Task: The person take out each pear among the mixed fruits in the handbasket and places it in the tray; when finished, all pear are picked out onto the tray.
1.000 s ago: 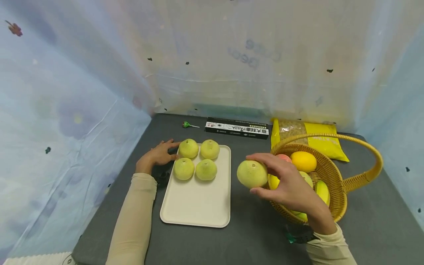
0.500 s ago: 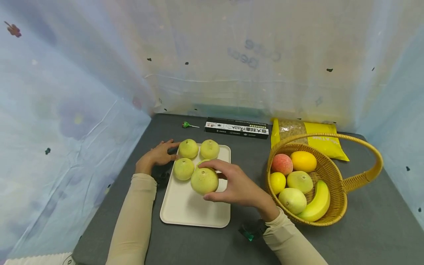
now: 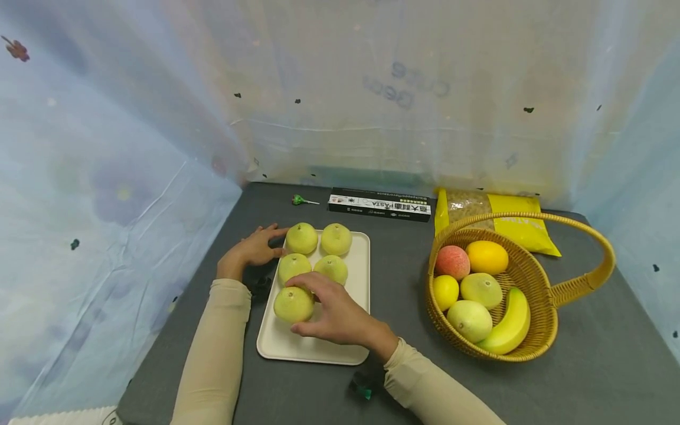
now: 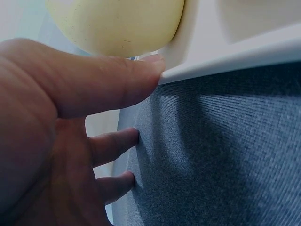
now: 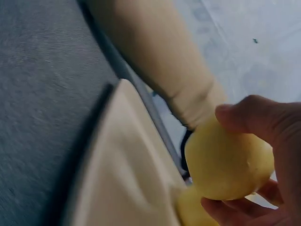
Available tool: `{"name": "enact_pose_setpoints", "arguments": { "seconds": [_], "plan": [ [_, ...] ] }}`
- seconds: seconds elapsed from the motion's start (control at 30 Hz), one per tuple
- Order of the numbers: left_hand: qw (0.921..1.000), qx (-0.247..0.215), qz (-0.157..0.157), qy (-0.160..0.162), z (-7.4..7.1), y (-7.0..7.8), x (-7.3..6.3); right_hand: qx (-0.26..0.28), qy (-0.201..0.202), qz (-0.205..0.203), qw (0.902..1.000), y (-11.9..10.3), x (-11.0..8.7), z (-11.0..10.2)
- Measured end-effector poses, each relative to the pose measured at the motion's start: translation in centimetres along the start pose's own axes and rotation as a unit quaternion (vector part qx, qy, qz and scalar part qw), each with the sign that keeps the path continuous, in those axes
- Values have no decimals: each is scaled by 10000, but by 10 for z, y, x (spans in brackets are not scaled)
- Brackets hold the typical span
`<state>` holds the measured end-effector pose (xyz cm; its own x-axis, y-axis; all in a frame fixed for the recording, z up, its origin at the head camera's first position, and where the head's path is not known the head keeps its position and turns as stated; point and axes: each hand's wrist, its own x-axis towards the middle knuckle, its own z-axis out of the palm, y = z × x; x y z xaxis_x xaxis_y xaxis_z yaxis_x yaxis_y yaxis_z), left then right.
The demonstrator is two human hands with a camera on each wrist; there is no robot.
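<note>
Nearest you, your right hand [image 3: 332, 316] reaches across the cream tray [image 3: 329, 348], its grip curled around a pale green fruit [image 3: 293, 304] that sits at the left side of the tray, just this side of the other four. In the right wrist view the fingers [image 5: 256, 115] wrap over the top of that fruit [image 5: 228, 165] with the thumb underneath, above the tray [image 5: 122, 179]; whether the fruit rests on the tray you cannot tell from there.

Beyond it, four more green fruits [image 3: 316, 254] stand in two rows of two at the far end of the tray, touching or almost touching each other.

Your left hand [image 3: 252, 249] lies flat on the dark grey surface [image 3: 404, 366] at the tray's far left corner, grip released, fingers straight; the left wrist view shows the thumb [image 4: 117, 82] pressed against the tray's rim [image 4: 225, 59] just below one fruit [image 4: 115, 23].

To the right, well apart from the tray, a wicker basket [image 3: 552, 295] with a hoop handle holds a banana, a peach, a lemon, an orange-yellow fruit and two green ones.

Along the far edge lie a small green lollipop [image 3: 300, 200], a black box [image 3: 379, 204] reading "PASTA" upside down, and a yellow bag [image 3: 517, 227] behind the basket. Faint mirrored lettering shows through the backdrop, not readable.
</note>
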<state>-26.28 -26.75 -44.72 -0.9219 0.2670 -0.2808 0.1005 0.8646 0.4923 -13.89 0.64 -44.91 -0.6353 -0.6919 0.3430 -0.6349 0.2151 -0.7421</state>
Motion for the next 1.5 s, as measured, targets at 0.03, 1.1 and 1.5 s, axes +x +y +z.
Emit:
{"name": "enact_pose_setpoints", "arguments": {
  "seconds": [0.03,1.1,1.5],
  "plan": [
    [10000,4,6,4,0,0,0,-73,16,-1,10000,1,1,3],
    [10000,-22,-54,15,0,1,4,-728,68,0,9973,-2,-28,-18],
    [9999,-77,-130,-72,0,1,2,-546,832,383,9943,-20,-114,-114]
  ]
}}
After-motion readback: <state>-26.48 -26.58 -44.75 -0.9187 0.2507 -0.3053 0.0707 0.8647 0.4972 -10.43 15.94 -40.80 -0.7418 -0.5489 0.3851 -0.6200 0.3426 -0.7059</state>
